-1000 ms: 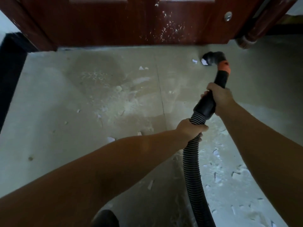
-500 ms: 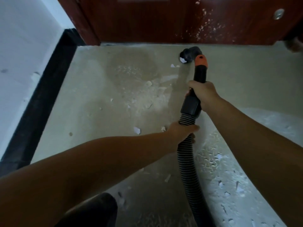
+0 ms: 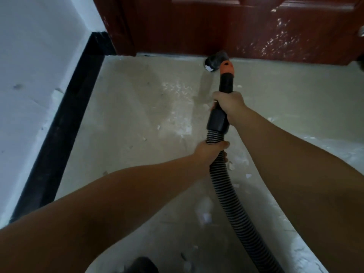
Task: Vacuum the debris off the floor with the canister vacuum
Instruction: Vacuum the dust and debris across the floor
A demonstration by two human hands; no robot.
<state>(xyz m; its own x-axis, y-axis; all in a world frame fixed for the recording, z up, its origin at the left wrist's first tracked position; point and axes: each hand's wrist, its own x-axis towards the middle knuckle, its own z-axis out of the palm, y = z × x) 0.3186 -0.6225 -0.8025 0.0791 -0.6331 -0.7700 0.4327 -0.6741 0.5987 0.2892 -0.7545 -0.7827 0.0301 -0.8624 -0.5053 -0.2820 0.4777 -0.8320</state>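
A black ribbed vacuum hose [image 3: 228, 196] runs up from the bottom edge to a black rigid handle [image 3: 217, 121] with an orange collar [image 3: 226, 67]. Its dark nozzle [image 3: 215, 61] sits at the foot of the door, with a white scrap at its mouth. My right hand [image 3: 229, 103] grips the handle below the collar. My left hand [image 3: 211, 152] grips the ribbed hose just under the handle. White paint flakes and dust [image 3: 183, 127] lie scattered on the beige floor [image 3: 126, 115], thicker at the lower right. The canister itself is out of view.
A dark red door [image 3: 216, 24] speckled with white closes off the far side. A white wall [image 3: 33, 75] with a black skirting board [image 3: 65, 123] runs along the left. A dark rounded shape [image 3: 141, 265] shows at the bottom edge.
The nozzle has moved left along the door's foot and closer to the door. Both hands keep their grips, and the view has swung left, showing more of the white wall.
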